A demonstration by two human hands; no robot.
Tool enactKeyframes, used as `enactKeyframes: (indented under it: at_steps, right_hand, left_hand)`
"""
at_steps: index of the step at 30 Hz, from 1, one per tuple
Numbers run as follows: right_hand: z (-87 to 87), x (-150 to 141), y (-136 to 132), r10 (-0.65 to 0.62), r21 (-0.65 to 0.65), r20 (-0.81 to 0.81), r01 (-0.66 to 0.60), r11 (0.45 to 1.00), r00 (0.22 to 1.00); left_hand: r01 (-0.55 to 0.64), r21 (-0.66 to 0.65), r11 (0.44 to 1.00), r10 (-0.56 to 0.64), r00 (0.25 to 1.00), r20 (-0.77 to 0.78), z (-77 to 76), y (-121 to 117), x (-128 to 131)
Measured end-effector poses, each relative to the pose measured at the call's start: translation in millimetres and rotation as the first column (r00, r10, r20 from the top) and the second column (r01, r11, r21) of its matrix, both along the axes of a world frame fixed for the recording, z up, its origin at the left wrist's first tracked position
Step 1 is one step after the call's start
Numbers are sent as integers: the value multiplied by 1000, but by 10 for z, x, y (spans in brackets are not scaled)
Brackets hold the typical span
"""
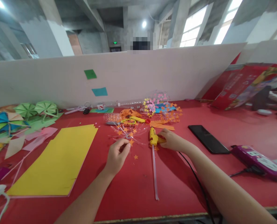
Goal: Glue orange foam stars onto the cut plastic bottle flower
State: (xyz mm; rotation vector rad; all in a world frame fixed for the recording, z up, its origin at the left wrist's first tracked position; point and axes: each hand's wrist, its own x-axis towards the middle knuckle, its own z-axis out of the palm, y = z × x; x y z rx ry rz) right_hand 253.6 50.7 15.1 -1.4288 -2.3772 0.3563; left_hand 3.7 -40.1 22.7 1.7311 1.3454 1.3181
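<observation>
My right hand (169, 139) is wrapped round the handle of a yellow hot glue gun (153, 136), and a long glue stick (154, 174) sticks out of its rear end toward me. Its black cord runs under my right forearm. My left hand (117, 155) is closed in a pinch at the near edge of a clear plastic piece (128, 136) cut into thin spread strips with orange paper stars on them. An orange star (131, 142) shows by the left fingertips; what they pinch is too small to make out. One loose star (136, 157) lies on the red table.
Yellow paper sheets (56, 158) lie left, with folded green paper (45, 107) beyond. Yellow-handled scissors (129, 121) and star-covered plastic pieces (171, 113) lie behind my hands. At right are a black phone (208, 139) and a purple power strip (257, 160). A white partition (119, 74) closes the back.
</observation>
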Motion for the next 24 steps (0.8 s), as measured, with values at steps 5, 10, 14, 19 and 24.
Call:
enactKeyframes:
  at_steps: [5, 10, 14, 19, 24]
  right_hand:
    - [194, -283, -270, 63, 164, -128, -41, 986, 990]
    - [259, -627, -606, 408, 218, -446, -345, 913, 796]
    - [243, -646, -677, 404, 135, -550, -400, 907, 731]
    - [211, -607, -687, 409, 151, -569, -399, 905, 713]
    - [253, -573, -683, 335, 109, -579, -336, 936, 744]
  left_hand:
    - [261, -316, 912, -149, 929, 338, 40, -7, 41]
    - [464, -444, 767, -137, 793, 593, -24, -1, 63]
    - [596, -417, 686, -175, 691, 701, -45, -13, 83]
    - [667, -420, 616, -165, 630, 759, -68, -27, 102]
    - [563, -489, 666, -196, 765, 614, -37, -51, 108]
